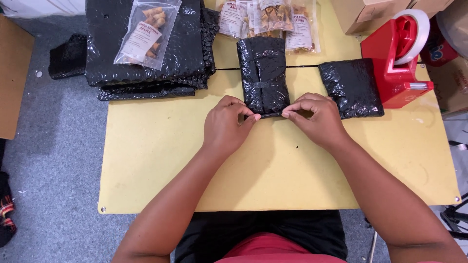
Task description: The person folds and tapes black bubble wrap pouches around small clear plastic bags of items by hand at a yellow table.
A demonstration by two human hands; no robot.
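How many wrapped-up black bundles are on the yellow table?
2. One black bundle is at the middle, both hands pinching its near edge. The other bundle lies to its right, beside the red tape dispenser. Others may be hidden out of view.

We held both arms out in front of us, bare from the elbow down, forearms angling inward so that the hands nearly met at the middle. Our left hand [226, 124] lay knuckles up, fingers curled under, thumb and forefinger pressed together in a pinch at its inner edge. Our right hand [314, 119] mirrored it, knuckles up, wrist slightly bent, thumb and forefinger pinched and pointing toward the left. The two pinching fingertips sat just beside each other, a narrow gap between them. Both wrists stayed low.
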